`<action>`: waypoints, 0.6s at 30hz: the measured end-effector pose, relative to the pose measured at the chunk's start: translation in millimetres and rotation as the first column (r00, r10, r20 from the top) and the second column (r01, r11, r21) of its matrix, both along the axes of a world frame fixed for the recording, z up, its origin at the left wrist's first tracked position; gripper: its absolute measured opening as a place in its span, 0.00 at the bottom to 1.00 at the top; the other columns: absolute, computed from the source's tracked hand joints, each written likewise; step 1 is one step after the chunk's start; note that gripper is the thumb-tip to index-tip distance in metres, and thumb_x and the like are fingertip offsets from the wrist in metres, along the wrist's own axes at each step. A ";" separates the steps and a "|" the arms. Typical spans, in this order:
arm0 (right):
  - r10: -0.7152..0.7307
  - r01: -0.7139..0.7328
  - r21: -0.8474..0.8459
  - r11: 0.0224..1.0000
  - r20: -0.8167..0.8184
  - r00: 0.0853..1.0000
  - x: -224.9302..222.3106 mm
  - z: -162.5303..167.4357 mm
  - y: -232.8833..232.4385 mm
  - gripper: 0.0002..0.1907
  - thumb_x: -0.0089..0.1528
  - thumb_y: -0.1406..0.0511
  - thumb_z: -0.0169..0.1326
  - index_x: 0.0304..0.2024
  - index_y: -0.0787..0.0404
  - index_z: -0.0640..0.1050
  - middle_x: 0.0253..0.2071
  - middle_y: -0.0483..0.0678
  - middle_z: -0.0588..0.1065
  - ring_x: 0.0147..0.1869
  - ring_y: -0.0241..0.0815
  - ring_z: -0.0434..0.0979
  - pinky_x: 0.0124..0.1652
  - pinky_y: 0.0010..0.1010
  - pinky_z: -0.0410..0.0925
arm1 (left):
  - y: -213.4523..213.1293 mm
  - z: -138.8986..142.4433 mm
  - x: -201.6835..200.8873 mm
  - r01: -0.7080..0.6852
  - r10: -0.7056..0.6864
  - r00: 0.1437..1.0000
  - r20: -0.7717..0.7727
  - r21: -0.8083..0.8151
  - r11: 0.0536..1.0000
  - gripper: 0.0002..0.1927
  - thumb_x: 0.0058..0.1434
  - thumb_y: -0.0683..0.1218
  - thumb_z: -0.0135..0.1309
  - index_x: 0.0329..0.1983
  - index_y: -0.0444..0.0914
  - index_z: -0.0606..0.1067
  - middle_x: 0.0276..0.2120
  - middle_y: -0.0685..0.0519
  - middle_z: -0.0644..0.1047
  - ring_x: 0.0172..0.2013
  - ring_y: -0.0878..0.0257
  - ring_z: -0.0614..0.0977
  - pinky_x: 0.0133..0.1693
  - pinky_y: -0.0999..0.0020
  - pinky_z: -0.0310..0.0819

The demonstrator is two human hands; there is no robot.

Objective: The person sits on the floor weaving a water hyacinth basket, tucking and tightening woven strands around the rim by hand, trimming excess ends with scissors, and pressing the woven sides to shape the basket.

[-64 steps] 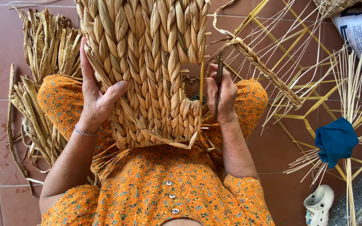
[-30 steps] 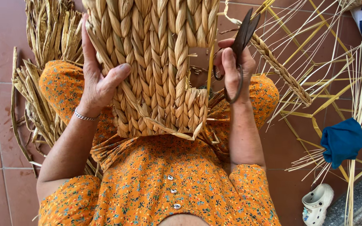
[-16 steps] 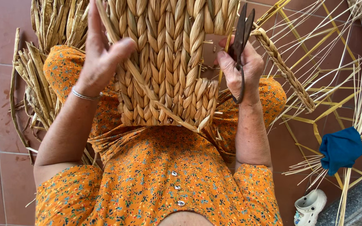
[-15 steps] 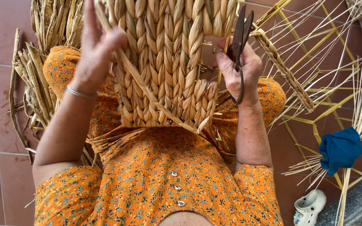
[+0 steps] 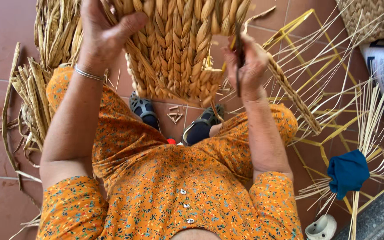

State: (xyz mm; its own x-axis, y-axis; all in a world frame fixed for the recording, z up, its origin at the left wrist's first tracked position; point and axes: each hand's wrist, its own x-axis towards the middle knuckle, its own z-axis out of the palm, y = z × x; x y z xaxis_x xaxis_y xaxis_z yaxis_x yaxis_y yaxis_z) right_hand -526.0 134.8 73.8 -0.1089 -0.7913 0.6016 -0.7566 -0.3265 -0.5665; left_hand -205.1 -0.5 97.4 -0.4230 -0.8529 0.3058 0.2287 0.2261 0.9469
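I hold up a woven straw basket (image 5: 181,49) of thick braided strands over my knees. My left hand (image 5: 105,31) grips its left side, thumb across the weave. At the basket's right edge, my right hand (image 5: 245,66) is closed around dark scissors (image 5: 238,49), their blades pointing up against the weave. Cut straw bits (image 5: 174,116) lie on the tiled floor between my sandalled feet (image 5: 144,107).
A pile of dried straw bundles (image 5: 41,75) lies at my left. On the right stands a yellow wire frame with thin straw spokes (image 5: 334,102), a blue cloth (image 5: 347,172) on it. A white shoe (image 5: 322,227) sits at the lower right, another woven piece (image 5: 374,18) at top right.
I have lifted the basket up and away from my lap, so my feet and the floor show beneath it. Both hands rose with it; the scissors stay in my right hand.
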 end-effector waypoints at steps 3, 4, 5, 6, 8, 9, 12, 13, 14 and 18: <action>-0.004 0.007 -0.049 0.999 0.061 0.998 8.4 -31.5 -1.0 0.10 0.72 0.67 0.54 0.53 0.67 0.75 0.34 0.48 0.78 0.35 0.38 0.82 0.32 0.36 0.76 | 0.3 -15.4 -18.1 -0.030 0.026 0.998 -0.052 -0.085 0.996 0.40 0.67 0.33 0.67 0.74 0.40 0.57 0.66 0.48 0.69 0.60 0.59 0.81 0.62 0.61 0.81; -0.039 0.041 -0.048 0.998 0.044 0.998 9.9 -41.4 -3.6 0.09 0.71 0.68 0.56 0.52 0.65 0.76 0.33 0.48 0.78 0.33 0.39 0.82 0.31 0.35 0.76 | 2.3 -19.3 -23.0 -0.025 0.020 0.997 -0.070 -0.064 0.998 0.45 0.66 0.34 0.67 0.76 0.42 0.52 0.70 0.49 0.66 0.63 0.59 0.79 0.61 0.61 0.80; -0.076 0.078 -0.043 0.996 0.027 0.997 13.0 -51.3 -2.7 0.08 0.70 0.68 0.58 0.51 0.64 0.76 0.31 0.48 0.78 0.31 0.40 0.82 0.30 0.34 0.75 | 5.1 -23.1 -25.8 -0.016 0.013 0.996 -0.088 -0.039 0.999 0.51 0.64 0.34 0.67 0.79 0.44 0.47 0.74 0.49 0.63 0.65 0.59 0.78 0.61 0.62 0.79; -0.116 0.116 -0.034 0.993 0.012 0.993 12.1 -57.0 -0.7 0.08 0.69 0.68 0.60 0.49 0.63 0.77 0.30 0.48 0.79 0.29 0.41 0.82 0.28 0.33 0.75 | 5.8 -24.7 -26.2 -0.044 0.045 0.999 0.001 -0.169 0.985 0.53 0.61 0.34 0.69 0.79 0.43 0.46 0.74 0.47 0.59 0.67 0.56 0.72 0.64 0.59 0.76; -0.129 0.130 0.008 0.992 -0.059 0.990 12.7 -67.7 16.6 0.10 0.67 0.70 0.60 0.51 0.63 0.76 0.34 0.54 0.79 0.35 0.50 0.82 0.34 0.38 0.74 | 15.2 -31.6 -22.7 -0.058 0.140 0.976 0.167 -0.418 0.907 0.59 0.57 0.32 0.74 0.78 0.40 0.44 0.73 0.43 0.52 0.71 0.49 0.61 0.69 0.53 0.70; -0.134 0.137 0.030 0.990 -0.094 0.987 14.7 -70.4 29.5 0.12 0.66 0.71 0.59 0.52 0.64 0.76 0.36 0.56 0.78 0.38 0.54 0.82 0.37 0.41 0.74 | 21.3 -35.4 -19.6 -0.072 0.206 0.942 0.265 -0.440 0.895 0.59 0.55 0.34 0.76 0.79 0.42 0.47 0.73 0.45 0.55 0.71 0.52 0.63 0.69 0.53 0.70; -0.052 0.076 0.155 0.985 -0.157 0.986 22.3 -73.6 70.3 0.18 0.61 0.73 0.59 0.55 0.68 0.75 0.38 0.59 0.78 0.41 0.58 0.81 0.40 0.42 0.74 | 41.7 -52.6 -9.2 -0.097 0.252 0.883 0.396 -0.371 0.924 0.57 0.57 0.34 0.77 0.80 0.46 0.52 0.71 0.50 0.62 0.71 0.56 0.67 0.70 0.55 0.72; -0.059 0.091 0.194 0.977 -0.163 0.985 25.8 -72.2 87.3 0.18 0.61 0.71 0.62 0.53 0.66 0.75 0.38 0.57 0.79 0.40 0.55 0.81 0.39 0.41 0.74 | 49.2 -60.2 -9.5 -0.091 0.171 0.930 0.325 -0.248 0.965 0.54 0.61 0.31 0.75 0.80 0.45 0.53 0.72 0.49 0.61 0.71 0.56 0.67 0.69 0.57 0.73; -0.067 0.105 0.227 0.968 -0.172 0.983 28.1 -69.5 103.5 0.18 0.61 0.69 0.64 0.52 0.65 0.76 0.37 0.56 0.79 0.39 0.53 0.81 0.38 0.39 0.74 | 54.5 -66.3 -7.2 -0.080 0.121 0.953 0.278 -0.153 0.985 0.52 0.62 0.31 0.74 0.79 0.45 0.53 0.72 0.48 0.61 0.70 0.56 0.68 0.68 0.58 0.73; -0.249 0.043 0.456 0.889 0.401 0.882 44.1 -60.2 160.0 0.15 0.70 0.59 0.63 0.52 0.62 0.78 0.38 0.46 0.80 0.40 0.39 0.80 0.42 0.31 0.75 | 81.6 -83.8 0.5 -0.078 0.074 0.957 0.280 0.000 0.997 0.51 0.60 0.33 0.74 0.76 0.41 0.52 0.70 0.45 0.62 0.68 0.55 0.74 0.64 0.60 0.76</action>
State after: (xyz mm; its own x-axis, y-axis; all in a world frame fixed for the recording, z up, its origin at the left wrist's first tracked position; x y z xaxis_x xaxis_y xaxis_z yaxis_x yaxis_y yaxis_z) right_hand -481.9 294.8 13.7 -0.4131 -0.9078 0.0730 -0.4148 0.1162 -0.9025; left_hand -204.5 81.1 13.6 -0.4240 -0.8886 0.1748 -0.0630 0.2215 0.9731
